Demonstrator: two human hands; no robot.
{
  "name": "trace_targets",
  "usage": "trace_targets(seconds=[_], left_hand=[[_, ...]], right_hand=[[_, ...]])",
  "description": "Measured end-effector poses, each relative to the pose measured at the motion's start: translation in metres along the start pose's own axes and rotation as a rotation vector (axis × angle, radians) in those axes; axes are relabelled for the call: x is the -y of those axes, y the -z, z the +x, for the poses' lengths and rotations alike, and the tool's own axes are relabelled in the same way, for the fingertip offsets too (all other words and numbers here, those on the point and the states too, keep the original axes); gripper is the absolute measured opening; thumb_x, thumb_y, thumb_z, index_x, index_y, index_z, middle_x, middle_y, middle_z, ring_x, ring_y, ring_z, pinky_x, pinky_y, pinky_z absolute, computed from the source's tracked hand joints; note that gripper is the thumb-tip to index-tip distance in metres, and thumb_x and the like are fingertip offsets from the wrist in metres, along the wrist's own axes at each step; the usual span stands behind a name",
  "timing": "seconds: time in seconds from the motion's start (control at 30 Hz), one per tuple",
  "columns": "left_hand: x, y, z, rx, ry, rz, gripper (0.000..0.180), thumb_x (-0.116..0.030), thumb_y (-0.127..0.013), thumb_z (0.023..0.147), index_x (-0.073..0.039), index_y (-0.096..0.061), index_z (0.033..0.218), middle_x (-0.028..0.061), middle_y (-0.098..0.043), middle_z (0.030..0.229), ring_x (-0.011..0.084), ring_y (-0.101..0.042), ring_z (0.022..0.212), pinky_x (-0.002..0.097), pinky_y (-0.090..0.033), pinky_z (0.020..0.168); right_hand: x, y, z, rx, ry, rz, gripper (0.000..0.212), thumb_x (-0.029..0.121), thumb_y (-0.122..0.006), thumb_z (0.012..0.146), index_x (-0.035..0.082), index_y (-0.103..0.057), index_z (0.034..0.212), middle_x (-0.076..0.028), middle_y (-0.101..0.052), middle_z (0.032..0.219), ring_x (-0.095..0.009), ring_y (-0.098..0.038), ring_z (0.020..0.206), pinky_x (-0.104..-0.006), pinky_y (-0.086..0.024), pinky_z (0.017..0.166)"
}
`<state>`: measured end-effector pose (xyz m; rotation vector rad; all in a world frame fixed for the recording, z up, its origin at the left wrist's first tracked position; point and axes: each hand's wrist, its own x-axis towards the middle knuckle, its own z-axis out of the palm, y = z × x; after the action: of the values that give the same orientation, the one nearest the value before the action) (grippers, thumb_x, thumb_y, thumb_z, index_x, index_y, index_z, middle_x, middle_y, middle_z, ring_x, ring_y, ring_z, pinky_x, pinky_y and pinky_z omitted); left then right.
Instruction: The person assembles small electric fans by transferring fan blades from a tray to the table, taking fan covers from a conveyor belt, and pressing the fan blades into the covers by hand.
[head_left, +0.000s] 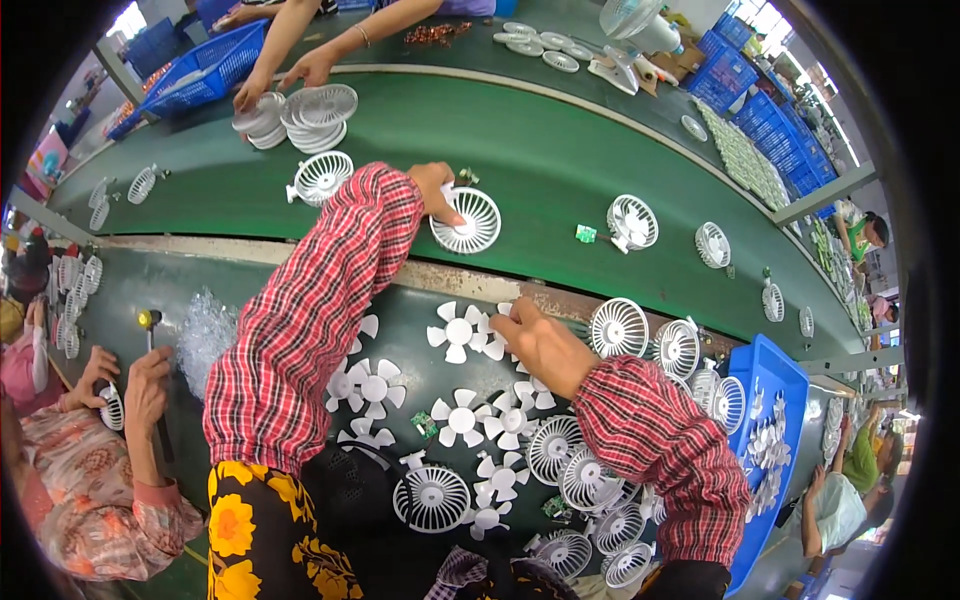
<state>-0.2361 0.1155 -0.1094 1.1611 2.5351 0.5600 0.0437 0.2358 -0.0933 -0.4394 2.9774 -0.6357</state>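
The hands are apart: the left hand [433, 190] grips a round fan case [483, 226] on the belt [560, 150], beyond the right hand [548, 348], which touches a fan blade [494, 348], grip unclear, on the tabletop [422, 372].

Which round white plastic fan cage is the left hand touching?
The cage on the green belt, just right of the left red-checked sleeve; only this one has the left hand on it.

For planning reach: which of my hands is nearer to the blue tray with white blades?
Right. The right hand is left of the blue tray, at a white blade; the left hand is farther left, touching a fan cage.
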Motion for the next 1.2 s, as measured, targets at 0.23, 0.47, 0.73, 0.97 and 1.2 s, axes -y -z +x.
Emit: trace_targets(seconds=[0.23, 0.47, 0.73, 0.97, 1.2], left_hand=[[0.010, 0.026, -0.057, -0.087, 0.259, -0.855, 0.035, -0.016, -0.079, 0.074, 0.003, -0.064, 0.100, 0.0125, -0.068, 0.085, 0.0200, -0.066, 0.075, 0.0338, -0.054, 0.068], [-0.082, 0.048, -0.117, 0.104, 0.177, -1.662, 0.043, -0.027, -0.059, 0.092, 0.002, -0.047, 0.122, 0.0155, -0.061, 0.112, 0.0274, -0.063, 0.100, 0.0478, -0.056, 0.084], [-0.119, 0.052, -0.163, 0.248, 0.029, -1.678, 0.044, -0.039, -0.053, 0.094, -0.003, -0.048, 0.119, 0.0107, -0.058, 0.111, 0.0245, -0.062, 0.098, 0.0463, -0.057, 0.081], [-0.126, 0.053, -0.181, 0.153, -0.014, -1.552, 0.050, -0.012, -0.072, 0.082, -0.003, -0.045, 0.123, 0.0073, -0.059, 0.109, 0.0186, -0.063, 0.094, 0.0361, -0.058, 0.074], [-0.135, 0.037, -0.184, -0.126, -0.170, -1.386, 0.044, 0.005, -0.067, 0.081, -0.003, -0.050, 0.121, 0.0057, -0.060, 0.104, 0.0129, -0.061, 0.089, 0.0277, -0.054, 0.074]], right_hand=[[0.035, 0.048, 0.013, -0.137, 0.084, 0.120, 0.035, 0.007, -0.069, 0.077, 0.002, -0.056, 0.110, -0.019, -0.055, 0.102, -0.038, -0.060, 0.086, -0.0421, -0.051, 0.075], [0.057, 0.113, 0.003, -0.551, 0.115, 0.097, 0.033, 0.004, -0.068, 0.078, 0.000, -0.056, 0.108, -0.018, -0.055, 0.096, -0.036, -0.060, 0.079, -0.0407, -0.050, 0.067], [0.068, 0.101, 0.017, -0.550, 0.159, -0.072, 0.036, 0.004, -0.069, 0.077, 0.002, -0.057, 0.111, -0.013, -0.054, 0.098, -0.034, -0.062, 0.080, -0.0402, -0.052, 0.066], [0.076, 0.092, 0.011, -0.548, 0.178, -0.068, 0.035, 0.003, -0.068, 0.077, 0.001, -0.057, 0.110, -0.013, -0.053, 0.097, -0.032, -0.062, 0.079, -0.0387, -0.053, 0.066], [0.078, 0.082, 0.013, -0.598, 0.168, -0.130, 0.033, 0.002, -0.068, 0.077, 0.000, -0.058, 0.109, -0.014, -0.054, 0.099, -0.032, -0.063, 0.079, -0.0383, -0.054, 0.064]])
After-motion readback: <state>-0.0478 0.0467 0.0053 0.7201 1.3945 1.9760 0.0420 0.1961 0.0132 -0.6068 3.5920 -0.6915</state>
